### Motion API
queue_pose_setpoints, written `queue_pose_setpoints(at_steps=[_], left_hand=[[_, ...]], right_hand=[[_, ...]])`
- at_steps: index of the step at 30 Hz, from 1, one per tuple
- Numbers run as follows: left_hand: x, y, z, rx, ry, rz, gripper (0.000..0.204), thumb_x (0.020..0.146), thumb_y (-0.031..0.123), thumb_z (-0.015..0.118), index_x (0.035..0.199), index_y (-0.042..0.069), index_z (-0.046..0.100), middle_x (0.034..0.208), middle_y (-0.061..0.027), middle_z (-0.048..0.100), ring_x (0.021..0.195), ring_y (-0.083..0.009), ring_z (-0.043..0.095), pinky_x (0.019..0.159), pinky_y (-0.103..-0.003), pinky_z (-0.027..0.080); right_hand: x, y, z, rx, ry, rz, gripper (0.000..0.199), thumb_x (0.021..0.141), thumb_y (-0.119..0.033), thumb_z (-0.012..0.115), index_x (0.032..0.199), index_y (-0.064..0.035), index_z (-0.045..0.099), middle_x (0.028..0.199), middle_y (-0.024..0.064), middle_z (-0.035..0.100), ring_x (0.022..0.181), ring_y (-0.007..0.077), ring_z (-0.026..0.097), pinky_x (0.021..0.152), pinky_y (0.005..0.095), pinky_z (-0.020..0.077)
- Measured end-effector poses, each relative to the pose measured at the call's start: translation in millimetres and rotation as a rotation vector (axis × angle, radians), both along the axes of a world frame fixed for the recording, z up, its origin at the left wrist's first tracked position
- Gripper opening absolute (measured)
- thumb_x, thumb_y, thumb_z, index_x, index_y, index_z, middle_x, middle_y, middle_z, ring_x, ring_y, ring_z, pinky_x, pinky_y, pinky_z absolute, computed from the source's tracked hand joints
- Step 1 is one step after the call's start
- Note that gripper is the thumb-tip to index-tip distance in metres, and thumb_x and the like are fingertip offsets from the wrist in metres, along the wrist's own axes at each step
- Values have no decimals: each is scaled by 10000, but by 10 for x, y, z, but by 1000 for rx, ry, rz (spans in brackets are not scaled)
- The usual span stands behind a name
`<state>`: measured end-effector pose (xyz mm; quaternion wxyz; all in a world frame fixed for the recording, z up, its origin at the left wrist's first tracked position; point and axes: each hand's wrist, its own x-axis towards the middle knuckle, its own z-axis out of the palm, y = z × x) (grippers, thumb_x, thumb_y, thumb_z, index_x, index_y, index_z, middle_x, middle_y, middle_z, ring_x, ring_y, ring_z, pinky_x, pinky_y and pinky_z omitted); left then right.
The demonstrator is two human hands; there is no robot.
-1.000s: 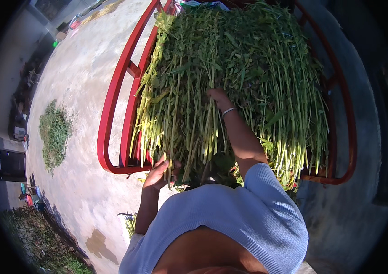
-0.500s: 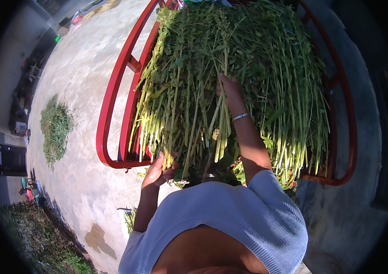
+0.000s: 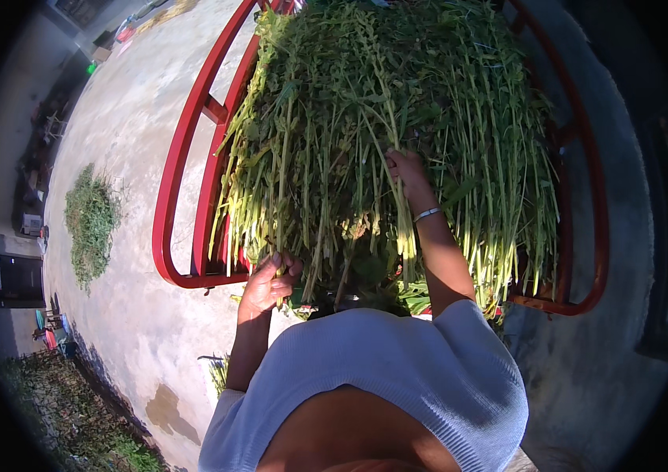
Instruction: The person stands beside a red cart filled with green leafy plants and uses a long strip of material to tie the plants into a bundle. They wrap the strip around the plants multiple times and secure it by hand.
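Observation:
A thick layer of cut green stalks (image 3: 326, 118), with pods or leaves along the stems, covers a red metal cart (image 3: 167, 200). Their pale cut ends point toward me. My right hand (image 3: 409, 171) is closed around a few stalks in the middle of the heap, and their lower ends (image 3: 405, 236) stick out below the fist. At the heap's near left corner, my left hand (image 3: 271, 279) has its fingers curled around the lower ends of other stalks (image 3: 281, 185). What lies inside the left palm is partly hidden.
Red tubular side rails curve along both sides of the load, the right rail (image 3: 601, 212) in shade. A small heap of green plants (image 3: 92, 224) lies on the concrete floor (image 3: 145, 141) at left. More stalk ends (image 3: 219, 374) show beside my left arm. A planted bed (image 3: 74, 409) borders the lower left.
My right hand has drawn its stalks slightly toward me and to the right. The left hand has moved up a little, its fingers now curled around stalks. The view has shifted slightly.

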<state>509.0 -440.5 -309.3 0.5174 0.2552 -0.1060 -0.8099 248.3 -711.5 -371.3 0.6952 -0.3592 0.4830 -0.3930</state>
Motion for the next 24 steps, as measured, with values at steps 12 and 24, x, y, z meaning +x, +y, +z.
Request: queue_pose_setpoints(at_steps=[12, 24], left_hand=[[-484, -495, 87, 88, -268, 103, 216, 942, 190, 449, 907, -2, 541, 892, -143, 579, 492, -43, 357, 393, -162, 309], [-722, -635, 15, 114, -335, -50, 228, 931, 233, 482, 965, 14, 532, 1028, -195, 602, 929, -264, 627, 772, -359, 561]], right_hand=[[146, 484, 102, 164, -301, -106, 151, 866, -138, 559, 772, -74, 459, 591, 18, 453, 404, 103, 394, 368, 276, 316], [370, 411, 116, -54, -387, 77, 132, 859, -124, 550, 790, -17, 517, 626, 68, 545, 490, 152, 518, 422, 292, 425]])
